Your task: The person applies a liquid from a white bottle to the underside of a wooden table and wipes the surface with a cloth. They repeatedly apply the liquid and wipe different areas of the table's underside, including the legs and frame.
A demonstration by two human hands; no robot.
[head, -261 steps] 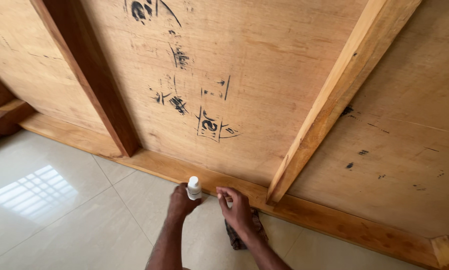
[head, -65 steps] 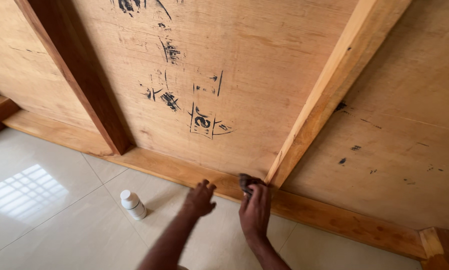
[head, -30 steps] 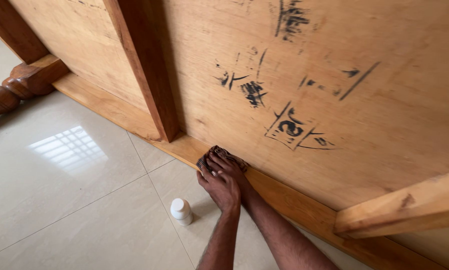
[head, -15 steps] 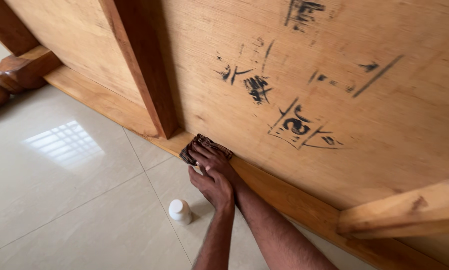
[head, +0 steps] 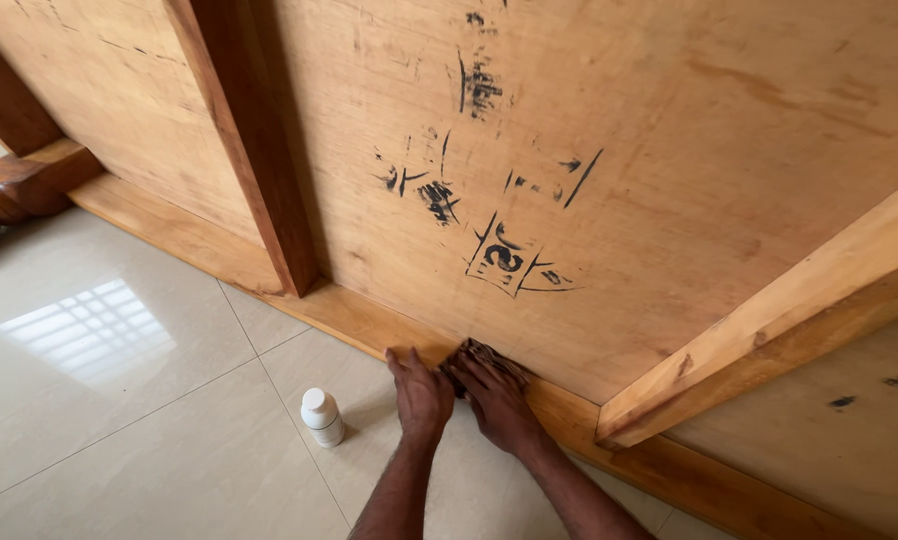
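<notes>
The right hand [head: 496, 398] presses a small dark brown crumpled cloth [head: 477, 354] flat against the long honey-coloured wooden bottom rail [head: 364, 322] of an upturned plywood furniture panel [head: 609, 150]. Its fingers are spread over the cloth rather than curled round it, and only the cloth's upper edge shows beyond the fingertips. The left hand [head: 421, 392] lies just beside it, open, fingers pointing up at the rail and resting on its lower edge. The rail's long axis runs on a slant from upper left to lower right, along the pale glossy floor tiles [head: 119, 400]. The cloth sits on the rail between the dark wooden cross-batten [head: 254, 150] and the lighter wooden batten [head: 769, 330]. A small white plastic bottle [head: 322, 417] stands upright on the tiles, near the left hand.
</notes>
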